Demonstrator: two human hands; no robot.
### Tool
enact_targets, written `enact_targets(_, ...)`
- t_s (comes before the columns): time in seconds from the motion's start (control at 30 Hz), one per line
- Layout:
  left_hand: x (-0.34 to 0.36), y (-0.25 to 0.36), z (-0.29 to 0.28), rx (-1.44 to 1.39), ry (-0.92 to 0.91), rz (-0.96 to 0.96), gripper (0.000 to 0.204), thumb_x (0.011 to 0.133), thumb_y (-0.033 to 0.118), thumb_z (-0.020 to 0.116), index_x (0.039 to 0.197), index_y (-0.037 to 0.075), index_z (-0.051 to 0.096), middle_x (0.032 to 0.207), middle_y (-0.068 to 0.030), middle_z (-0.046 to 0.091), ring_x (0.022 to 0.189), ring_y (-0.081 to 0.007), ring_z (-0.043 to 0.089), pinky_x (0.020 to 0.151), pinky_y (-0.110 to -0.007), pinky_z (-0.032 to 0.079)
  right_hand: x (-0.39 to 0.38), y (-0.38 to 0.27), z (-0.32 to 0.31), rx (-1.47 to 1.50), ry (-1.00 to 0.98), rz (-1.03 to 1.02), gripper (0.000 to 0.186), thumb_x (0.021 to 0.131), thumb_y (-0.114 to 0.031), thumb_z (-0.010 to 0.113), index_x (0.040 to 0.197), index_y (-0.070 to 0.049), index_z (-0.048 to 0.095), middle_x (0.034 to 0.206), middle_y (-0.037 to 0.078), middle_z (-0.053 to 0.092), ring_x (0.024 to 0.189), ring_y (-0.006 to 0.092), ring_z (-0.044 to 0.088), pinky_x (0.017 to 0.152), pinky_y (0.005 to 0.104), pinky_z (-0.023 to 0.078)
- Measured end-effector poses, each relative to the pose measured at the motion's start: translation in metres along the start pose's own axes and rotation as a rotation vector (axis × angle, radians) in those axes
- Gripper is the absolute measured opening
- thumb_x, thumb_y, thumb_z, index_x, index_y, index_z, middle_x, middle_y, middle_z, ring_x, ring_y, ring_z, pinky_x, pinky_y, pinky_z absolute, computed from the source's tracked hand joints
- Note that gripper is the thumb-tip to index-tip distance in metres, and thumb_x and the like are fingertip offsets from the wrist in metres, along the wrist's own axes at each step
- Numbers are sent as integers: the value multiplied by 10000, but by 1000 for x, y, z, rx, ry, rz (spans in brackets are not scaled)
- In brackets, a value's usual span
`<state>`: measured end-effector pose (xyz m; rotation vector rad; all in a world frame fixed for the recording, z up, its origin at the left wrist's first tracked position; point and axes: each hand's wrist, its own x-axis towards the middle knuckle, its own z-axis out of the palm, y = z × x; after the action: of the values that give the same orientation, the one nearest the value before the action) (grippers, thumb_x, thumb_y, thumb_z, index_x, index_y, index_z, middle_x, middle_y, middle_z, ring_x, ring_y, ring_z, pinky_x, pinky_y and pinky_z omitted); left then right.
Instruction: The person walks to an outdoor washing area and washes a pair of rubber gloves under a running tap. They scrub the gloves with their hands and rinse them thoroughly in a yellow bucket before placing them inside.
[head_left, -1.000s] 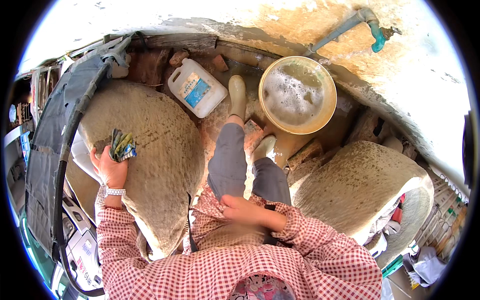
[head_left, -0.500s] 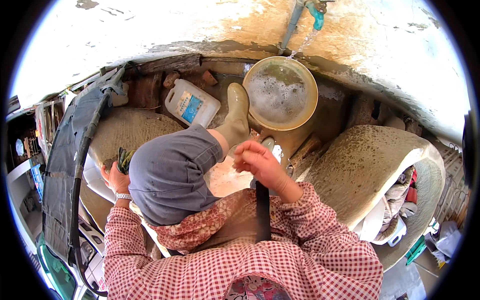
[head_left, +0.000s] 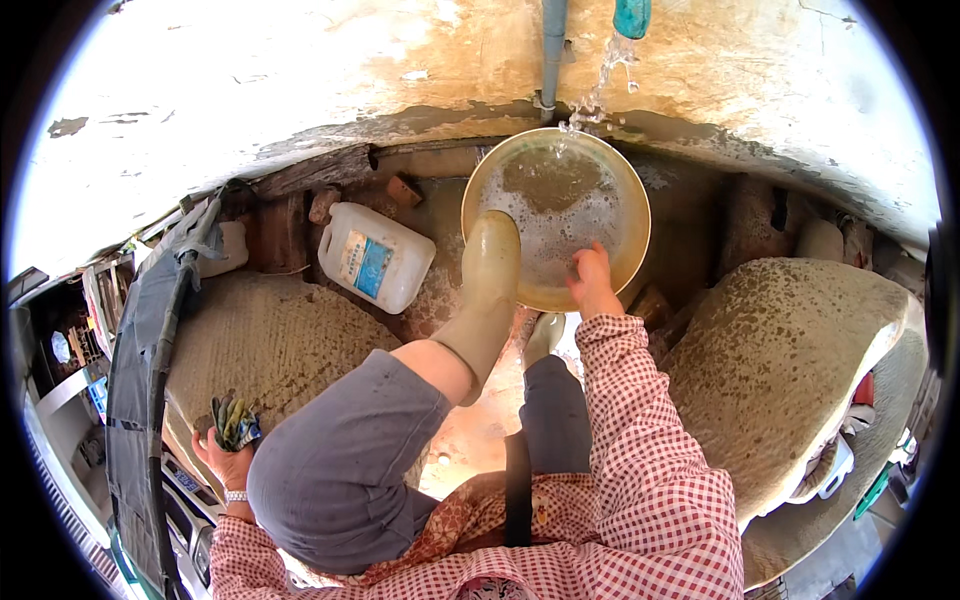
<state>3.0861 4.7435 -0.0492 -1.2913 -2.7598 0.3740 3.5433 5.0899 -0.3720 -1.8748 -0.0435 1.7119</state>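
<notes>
My right hand (head_left: 592, 282) reaches over the near right rim of a yellowish round basin (head_left: 642, 215). Its fingers are apart above the sudsy water (head_left: 545, 245), with nothing seen between them. My left hand (head_left: 226, 463), low at the left beside a stone slab (head_left: 275, 345), has its fingers closed round a dark bundle that looks like work gloves (head_left: 235, 424); part of the grip is hidden. My raised olive rubber boot (head_left: 485, 285) overlaps the basin's near left edge in view. Water runs from a green tap spout (head_left: 632, 18) into the basin's far side.
A white plastic jug (head_left: 375, 257) leans left of the basin. A curved stone piece (head_left: 790, 370) stands at the right, and a black-covered frame (head_left: 150, 360) at the left. The peeling wall (head_left: 420, 60) with a grey pipe (head_left: 553, 60) rises behind. My other boot (head_left: 543, 338) is on the wet ground.
My right hand has moved forward from above my lap to the basin's rim. My raised boot has shifted over the basin's edge. The left hand still has the gloves.
</notes>
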Motion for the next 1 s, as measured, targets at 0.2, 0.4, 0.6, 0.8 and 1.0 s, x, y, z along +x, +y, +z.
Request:
enact_targets(0.2,2,18,7,20,77,0,257,708,247,665,922,110,620,929,13,613,1032,-177,472,1042,-416,201,50,10,-12,68,-48,90,617,794,-145,558,1349,-86,297,1369,133,334,1202,302,369,975,438,323)
enact_targets(0.4,6,11,7,34,-10,-179,524,577,385,753,989,106,590,1073,-99,539,1174,-301,359,1017,-400,281,-19,-16,-20,-208,-255,-141,385,797,-159,577,1162,-62,501,1056,57,528,885,170,490,715,318,412)
enact_targets(0.6,13,17,0,-70,-65,-327,588,528,339,802,1034,145,577,1251,-158,434,1270,-327,253,962,-393,354,-106,-40,-61,68,-145,-111,240,829,-142,554,1059,-80,519,802,3,506,663,104,468,549,231,400)
enact_targets(0.8,5,83,-55,5,-92,-346,466,628,217,741,1056,138,573,1218,-125,484,1289,-338,224,990,-488,281,-116,-46,-62,64,-192,-39,213,841,-126,542,1051,-97,524,871,20,535,733,147,532,599,270,444)
enact_targets(1.0,5,78,-42,9,-10,-229,433,654,165,712,1061,109,576,1046,-98,584,1252,-353,265,991,-480,283,-101,-61,-27,-93,-274,-167,200,870,-125,507,1065,-91,525,872,24,572,735,108,551,613,244,466)
